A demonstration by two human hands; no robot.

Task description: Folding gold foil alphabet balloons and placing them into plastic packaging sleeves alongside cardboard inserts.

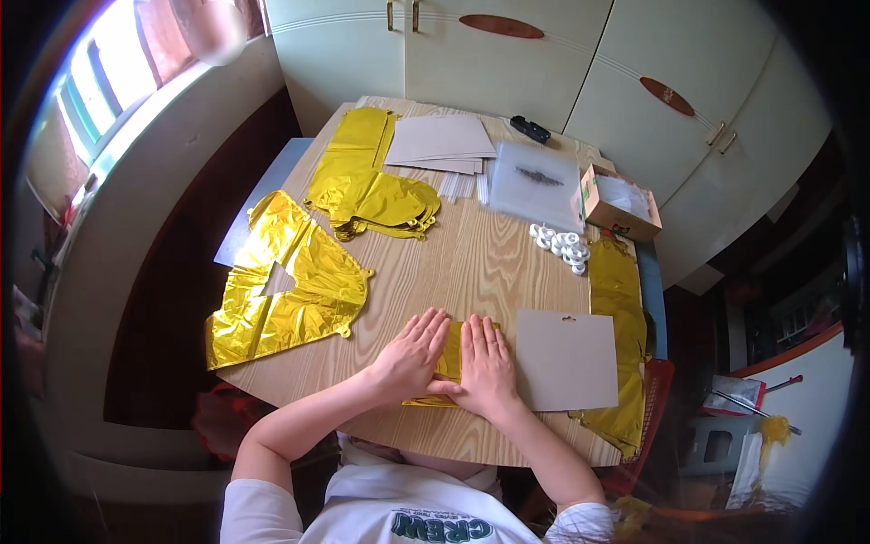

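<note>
From afar I see left hand (412, 358) and right hand (487, 374) laid flat on folded foil (455, 348), just left of card (567, 367). Fingers of both straight, close together; left thumb reaches toward right hand. Crinkled sheet (317, 295) well left of card. White rings (560, 243) beyond card, box (645, 225) farther beyond.

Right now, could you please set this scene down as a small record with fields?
Hands: left hand and right hand laid on folded gold foil piece
Right of hands: squarish grey cardboard sheet with a hanging slot
Left of hands: large, shiny, irregular gold foil sheet
Far right: clustered small white rings; open brown cardboard box
Surface: light wood-grain tabletop
</note>
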